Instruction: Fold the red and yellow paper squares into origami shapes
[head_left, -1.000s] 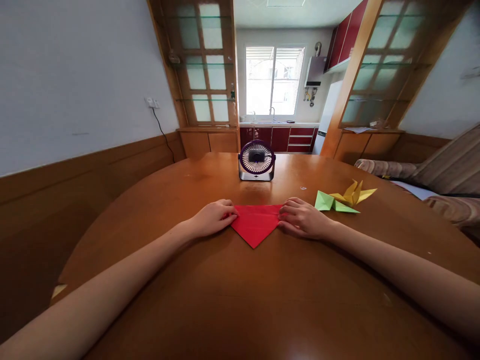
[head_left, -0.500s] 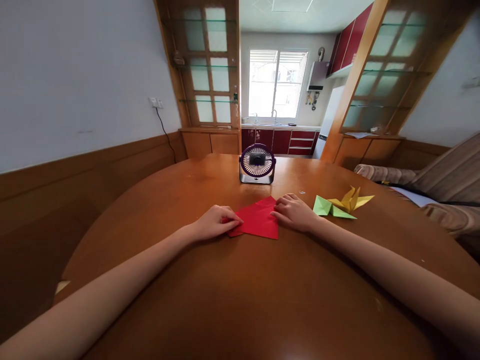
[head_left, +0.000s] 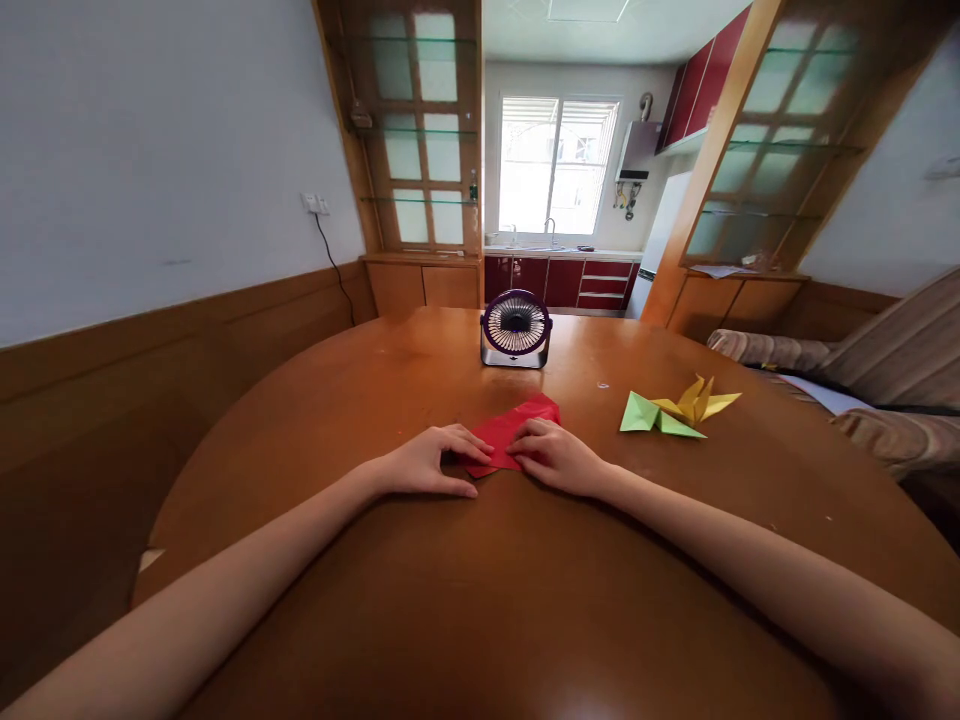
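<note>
Red paper: folded sheet, flat on the wooden table, lying between both hands and partly under their fingers.
Left hand: palm down, fingers pressed on the paper's near left edge, not clenched.
Right hand: palm down, fingertips pressing the paper's middle.
Small desk fan: beyond the hands.
Green and yellow folded paper figures: right of the right hand, well apart.

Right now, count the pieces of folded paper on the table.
3. The red paper lies flat under both hands, near the table's middle. The green piece and the yellow piece lie together to the right, touching or overlapping. None seems hidden.
</note>
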